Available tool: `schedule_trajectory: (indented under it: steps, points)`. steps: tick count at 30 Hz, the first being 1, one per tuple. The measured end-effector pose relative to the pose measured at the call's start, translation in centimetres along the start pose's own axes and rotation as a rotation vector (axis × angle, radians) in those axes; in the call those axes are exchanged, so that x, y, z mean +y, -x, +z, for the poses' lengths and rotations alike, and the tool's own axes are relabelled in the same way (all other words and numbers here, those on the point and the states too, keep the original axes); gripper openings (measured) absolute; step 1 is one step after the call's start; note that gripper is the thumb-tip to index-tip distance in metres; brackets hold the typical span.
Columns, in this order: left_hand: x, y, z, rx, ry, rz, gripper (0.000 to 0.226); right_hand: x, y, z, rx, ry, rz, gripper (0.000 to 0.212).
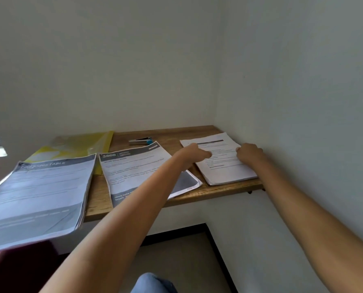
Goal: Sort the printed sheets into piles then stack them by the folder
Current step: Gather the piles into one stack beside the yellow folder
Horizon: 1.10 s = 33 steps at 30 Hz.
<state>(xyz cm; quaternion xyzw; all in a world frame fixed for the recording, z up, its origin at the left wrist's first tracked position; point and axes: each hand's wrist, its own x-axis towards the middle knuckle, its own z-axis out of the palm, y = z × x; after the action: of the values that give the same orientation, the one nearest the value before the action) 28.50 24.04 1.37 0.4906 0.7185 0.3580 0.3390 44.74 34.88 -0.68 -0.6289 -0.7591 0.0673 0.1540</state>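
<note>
Three piles of printed sheets lie on a wooden shelf in a wall corner. The left pile, headed "DRESSING TABLE", overhangs the front edge. A middle pile headed "$800" lies partly under my left forearm. The right pile is white text pages near the right wall. My left hand grips its left edge with curled fingers on the top sheet. At the pile's right edge, my right hand holds it with fingers curled. A yellow transparent folder lies at the back left, partly under the left pile.
A small silver stapler with a blue end sits at the back of the shelf, behind the middle pile. Walls close the shelf at the back and right. A dark red object shows below the left pile.
</note>
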Motion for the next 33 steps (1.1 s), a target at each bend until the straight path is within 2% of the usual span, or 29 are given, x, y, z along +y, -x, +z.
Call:
schedule_trajectory:
  steps: [8, 13, 18, 21, 23, 26, 29, 33]
  points:
    - [0.3, -1.4, 0.9, 0.067, 0.345, -0.100, 0.044, -0.4, -0.7, 0.8, -0.012, -0.036, 0.108, 0.030]
    - [-0.6, -2.1, -0.3, 0.074, 0.426, -0.158, 0.040, -0.5, -1.2, 0.4, -0.025, -0.077, 0.108, 0.029]
    - [-0.6, -1.6, -0.8, 0.077, 0.409, -0.145, 0.032, -1.1, -1.7, -0.1, -0.040, -0.323, 0.115, 0.035]
    - [-0.3, -1.7, -1.6, 0.131, 0.397, -0.063, 0.031, -1.8, -1.9, -1.3, 0.085, -0.563, 0.101, 0.034]
    - [0.4, -1.6, -2.9, 0.170, 0.394, 0.073, 0.030, -2.5, -2.3, -2.3, 0.207, -0.726, 0.023, 0.027]
    - [1.6, -1.7, -5.8, 0.252, 0.338, 0.311, 0.031, -4.3, -3.0, -3.8, 0.304, -0.987, -0.073, 0.025]
    - [1.9, -2.3, -8.2, 0.377, 0.288, 0.354, 0.031, -6.3, -3.2, -4.5, 0.332, -1.159, -0.150, 0.025]
    - [1.0, -1.4, -9.7, 0.442, 0.290, 0.414, 0.026, -8.1, -2.6, -2.9, 0.258, -1.237, -0.195, 0.024]
